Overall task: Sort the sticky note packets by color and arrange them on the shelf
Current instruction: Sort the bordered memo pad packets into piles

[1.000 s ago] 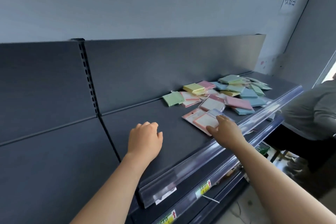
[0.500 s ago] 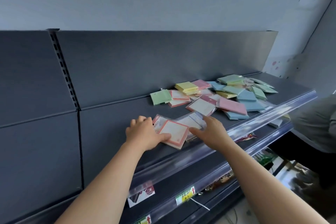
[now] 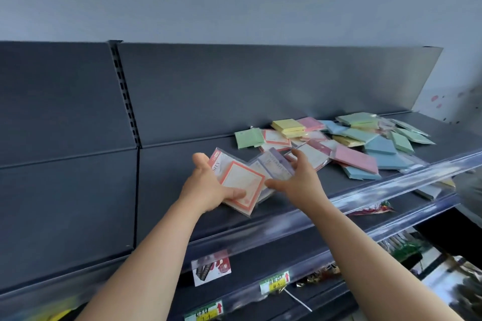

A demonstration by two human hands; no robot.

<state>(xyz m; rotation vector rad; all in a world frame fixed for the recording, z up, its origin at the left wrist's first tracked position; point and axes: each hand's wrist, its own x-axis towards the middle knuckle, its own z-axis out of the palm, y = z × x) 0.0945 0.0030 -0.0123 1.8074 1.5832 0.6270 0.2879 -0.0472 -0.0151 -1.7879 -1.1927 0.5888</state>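
Note:
My left hand (image 3: 208, 187) holds an orange-bordered sticky note packet (image 3: 241, 185) in a clear sleeve, thumb on its lower edge, lifted just above the dark shelf (image 3: 167, 164). A purple-toned packet (image 3: 276, 165) fans out behind it. My right hand (image 3: 297, 180) is at that packet's right side with fingers spread; whether it grips is unclear. A loose pile of green (image 3: 249, 138), yellow (image 3: 288, 126), pink (image 3: 356, 159) and blue (image 3: 380, 146) packets lies further right on the same shelf.
The shelf's clear plastic price rail (image 3: 287, 224) runs along the front edge. Lower shelves carry price tags (image 3: 275, 285) and small goods. A slotted upright (image 3: 125, 94) divides the dark back panel. Another person's grey sleeve shows at the far right edge.
Both hands have drawn the orange-bordered and purple packets left, away from the pile. The left hand, empty a second ago, now holds the orange-bordered packet lifted off the shelf.

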